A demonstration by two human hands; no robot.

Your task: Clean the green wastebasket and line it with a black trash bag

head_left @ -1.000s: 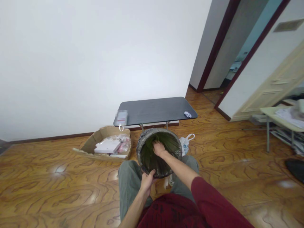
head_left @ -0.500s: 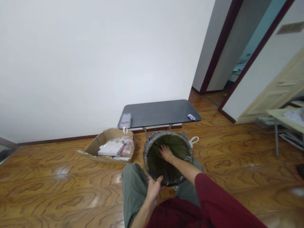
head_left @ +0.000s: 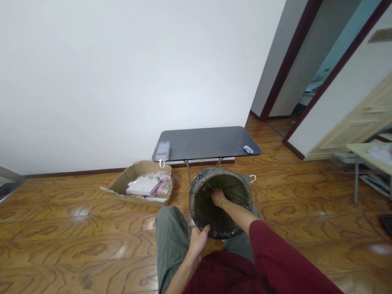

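Observation:
A round trash bin [head_left: 193,204] lined with a dark, thin bag tilts toward me between my knees. The bag is folded over its rim. At the near left edge, my left hand [head_left: 198,241] grips the rim, thumb over the inside and fingers hidden underneath. Deep inside the bin, my right hand [head_left: 218,197] lies against the liner, fingers stretched out and fingertips partly lost in the dark folds. I see nothing held in it.
Behind the bin stands a low black folding table [head_left: 202,143] with a pale packet [head_left: 163,151] and a small crumpled white item [head_left: 248,149]. To the left, a torn cardboard box [head_left: 121,185] holds white boxes and plastic wrap. A light table [head_left: 367,152] stands at right.
My right hand has reached a little deeper into the bin, pressing at the liner. The bin has shifted slightly right in view; my left hand keeps its grip.

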